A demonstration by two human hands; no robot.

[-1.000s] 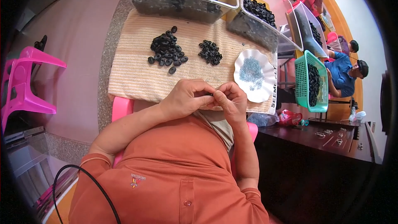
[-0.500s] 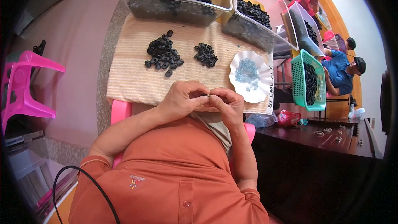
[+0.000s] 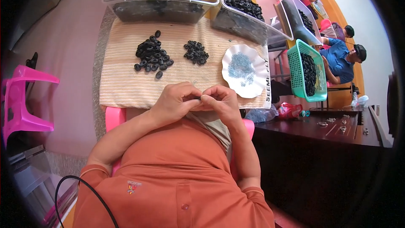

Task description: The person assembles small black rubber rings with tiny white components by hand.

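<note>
My left hand (image 3: 178, 100) and my right hand (image 3: 222, 103) meet fingertip to fingertip at the near edge of a striped cloth (image 3: 122, 80). Both pinch a tiny dark piece, mostly hidden by the fingers, so its kind does not show. Beyond them on the cloth lies a loose pile of black oval parts (image 3: 152, 55). Right of it sits a smaller heap of little black parts (image 3: 196, 52). A white plate with a wavy rim (image 3: 260, 86) stands to the right, holding many small clear bluish pieces (image 3: 241, 68).
Two clear bins (image 3: 164, 12) full of black parts stand at the cloth's far edge. A green basket (image 3: 310, 98) of black parts is at the right, beside a co-worker in blue (image 3: 341, 63). Dark furniture (image 3: 303, 133) is at near right, a pink stool (image 3: 33, 97) at left.
The whole view has shifted, so the table and things appear further left and higher. My hands stay together in a pinch, with the fingers slightly changed.
</note>
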